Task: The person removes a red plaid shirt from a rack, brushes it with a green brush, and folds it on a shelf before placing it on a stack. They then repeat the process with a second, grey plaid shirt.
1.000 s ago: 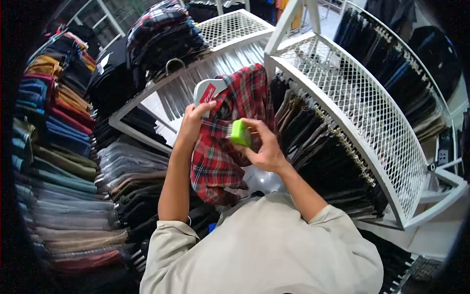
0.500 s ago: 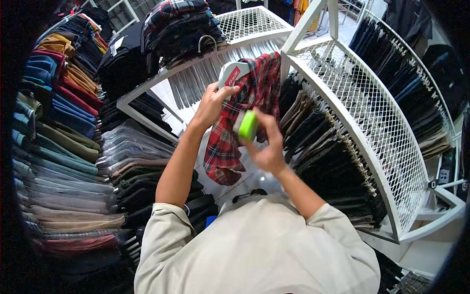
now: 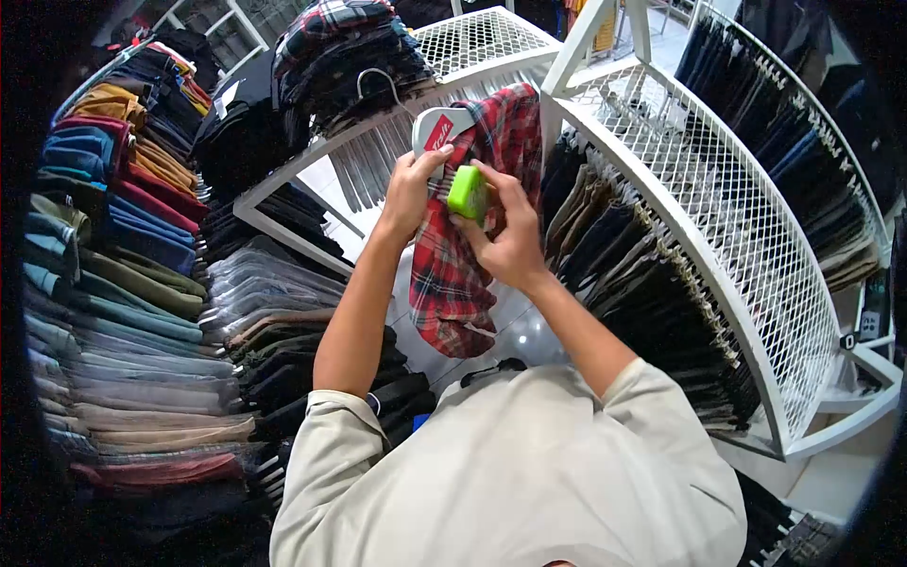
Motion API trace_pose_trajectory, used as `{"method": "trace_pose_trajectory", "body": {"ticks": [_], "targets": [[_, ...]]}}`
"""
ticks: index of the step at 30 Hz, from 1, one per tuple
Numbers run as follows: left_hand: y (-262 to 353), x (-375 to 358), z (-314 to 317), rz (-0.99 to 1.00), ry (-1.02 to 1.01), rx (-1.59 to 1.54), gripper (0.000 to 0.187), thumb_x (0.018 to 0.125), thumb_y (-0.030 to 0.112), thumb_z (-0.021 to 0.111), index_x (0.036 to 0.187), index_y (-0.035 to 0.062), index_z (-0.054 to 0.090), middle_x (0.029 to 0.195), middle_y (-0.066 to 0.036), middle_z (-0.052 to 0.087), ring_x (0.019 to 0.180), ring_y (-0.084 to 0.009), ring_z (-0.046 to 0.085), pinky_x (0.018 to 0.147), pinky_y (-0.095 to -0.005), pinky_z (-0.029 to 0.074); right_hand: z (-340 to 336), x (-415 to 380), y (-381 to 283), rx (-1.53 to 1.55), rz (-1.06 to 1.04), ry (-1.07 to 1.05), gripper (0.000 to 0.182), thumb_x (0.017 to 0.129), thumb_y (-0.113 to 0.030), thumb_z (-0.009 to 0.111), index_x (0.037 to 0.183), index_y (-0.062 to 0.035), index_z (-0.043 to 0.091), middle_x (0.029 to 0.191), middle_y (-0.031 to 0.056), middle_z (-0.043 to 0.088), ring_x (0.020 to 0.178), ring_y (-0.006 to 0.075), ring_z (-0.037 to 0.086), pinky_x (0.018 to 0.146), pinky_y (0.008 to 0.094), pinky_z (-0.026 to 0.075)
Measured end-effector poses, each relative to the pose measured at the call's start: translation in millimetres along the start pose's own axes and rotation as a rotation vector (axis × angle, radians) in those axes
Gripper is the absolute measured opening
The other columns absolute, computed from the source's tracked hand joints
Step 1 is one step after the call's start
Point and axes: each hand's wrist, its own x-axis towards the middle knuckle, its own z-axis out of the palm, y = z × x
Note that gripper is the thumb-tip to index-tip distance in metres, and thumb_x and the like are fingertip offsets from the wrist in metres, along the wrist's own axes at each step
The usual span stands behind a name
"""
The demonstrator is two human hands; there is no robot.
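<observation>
My left hand point(image 3: 408, 197) is closed round the shoulder of a white hanger point(image 3: 427, 124) with a red label and a metal hook. From this hanger drapes a red plaid shirt point(image 3: 452, 274), its lower part hanging in front of my body. In my right hand point(image 3: 513, 231) is a small lime-green block point(image 3: 463, 189) with a greyish face, pinched between thumb and fingers. The block is over the upper part of the shirt, close beside my left hand; its exact kind I cannot tell.
A white rack with a mesh top point(image 3: 704, 203) curves along my right, trousers point(image 3: 642, 312) hanging below it. Folded plaid shirts point(image 3: 345, 57) are stacked on the rack ahead. Rows of hanging garments point(image 3: 142, 378) line the left side. Pale floor point(image 3: 529, 335) shows below the shirt.
The green block has moved up and slightly left over the shirt, turning in my right hand. The hanger has shifted slightly left, and the shirt's lower end has swung right.
</observation>
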Motion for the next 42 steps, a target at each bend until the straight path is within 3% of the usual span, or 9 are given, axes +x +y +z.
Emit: {"method": "trace_pose_trajectory", "body": {"ticks": [7, 15, 18, 22, 26, 28, 30, 36, 42], "targets": [[3, 22, -42, -0.042, 0.085, -0.256, 0.04, 0.095, 0.027, 0.055, 0.119, -0.0032, 0.068, 0.119, -0.012, 0.067, 0.115, -0.0195, 0.06, 0.104, -0.0318, 0.042, 31, -99, 34, 0.083, 0.22, -0.394, 0.066, 0.084, -0.021, 0.079, 0.138, 0.0001, 0.046, 0.126, 0.024, 0.059, 0.117, 0.0416, 0.06, 0.101, 0.0447, 0.048], [10, 15, -27, 0.086, 0.055, -0.06, 0.036, 0.092, 0.026, 0.062, 0.111, -0.0034, 0.07, 0.112, -0.011, 0.067, 0.107, -0.0178, 0.061, 0.097, -0.0303, 0.044, 48, -18, 32, 0.036, -0.051, 0.162, 0.065, 0.085, -0.014, 0.077, 0.139, 0.0004, 0.045, 0.121, 0.0202, 0.059, 0.116, 0.0309, 0.06, 0.098, 0.0397, 0.048], [19, 17, -22, 0.106, 0.019, -0.087, 0.033, 0.092, 0.025, 0.063, 0.106, -0.0032, 0.071, 0.098, -0.007, 0.069, 0.094, -0.0142, 0.062, 0.089, -0.028, 0.046, 66, -86, 55, -0.1, -0.174, -0.442, 0.062, 0.082, -0.01, 0.076, 0.136, 0.0003, 0.049, 0.126, 0.0224, 0.058, 0.122, 0.0374, 0.056, 0.104, 0.0413, 0.045], [30, 19, -33, 0.057, 0.023, -0.03, 0.034, 0.09, 0.027, 0.065, 0.101, -0.0035, 0.072, 0.088, -0.004, 0.068, 0.082, -0.0116, 0.058, 0.079, -0.0277, 0.045, 37, -107, 41, 0.036, -0.049, -0.57, 0.061, 0.081, -0.008, 0.077, 0.135, 0.0003, 0.051, 0.131, 0.0224, 0.057, 0.122, 0.037, 0.057, 0.104, 0.0413, 0.046], [16, 19, -34, 0.085, 0.046, 0.032, 0.037, 0.089, 0.031, 0.065, 0.099, -0.0038, 0.073, 0.087, -0.004, 0.067, 0.08, -0.013, 0.057, 0.077, -0.0291, 0.044, 18, -31, 15, -0.048, -0.221, 0.106, 0.068, 0.082, -0.009, 0.077, 0.143, -0.0047, 0.048, 0.126, 0.0211, 0.058, 0.111, 0.0389, 0.061, 0.096, 0.0437, 0.05], [0, 24, -26, 0.392, -0.033, 0.131, 0.035, 0.09, 0.029, 0.064, 0.102, -0.0033, 0.073, 0.092, -0.006, 0.069, 0.083, -0.0142, 0.059, 0.079, -0.0295, 0.045, 21, 3, 6, -0.004, -0.207, 0.167, 0.071, 0.078, -0.009, 0.078, 0.143, -0.0063, 0.049, 0.123, 0.0207, 0.059, 0.109, 0.0385, 0.061, 0.093, 0.0458, 0.051], [-3, 25, -17, 0.259, -0.036, 0.07, 0.034, 0.09, 0.027, 0.063, 0.103, -0.0036, 0.073, 0.095, -0.006, 0.07, 0.086, -0.0142, 0.06, 0.082, -0.0295, 0.045, 33, 5, -1, -0.042, -0.321, 0.19, 0.072, 0.074, -0.008, 0.076, 0.142, -0.0082, 0.052, 0.12, 0.0194, 0.06, 0.107, 0.0398, 0.061, 0.095, 0.0464, 0.05], [-2, 40, -32, 0.147, 0.004, 0.025, 0.039, 0.092, 0.032, 0.062, 0.099, -0.0052, 0.072, 0.09, -0.003, 0.068, 0.085, -0.0114, 0.056, 0.082, -0.0288, 0.042, 25, -96, 13, 0.018, -0.327, -0.485, 0.067, 0.074, -0.008, 0.077, 0.137, -0.0041, 0.055, 0.124, 0.0197, 0.062, 0.112, 0.0377, 0.061, 0.098, 0.0456, 0.05], [8, 23, -17, 0.093, 0.027, 0.061, 0.041, 0.093, 0.033, 0.06, 0.099, -0.006, 0.072, 0.09, -0.004, 0.068, 0.088, -0.0134, 0.058, 0.086, -0.0294, 0.043, 19, 4, 6, -0.057, -0.18, 0.126, 0.061, 0.085, -0.011, 0.074, 0.139, -0.0019, 0.048, 0.125, 0.0227, 0.058, 0.113, 0.0422, 0.058, 0.095, 0.0457, 0.049]]}}
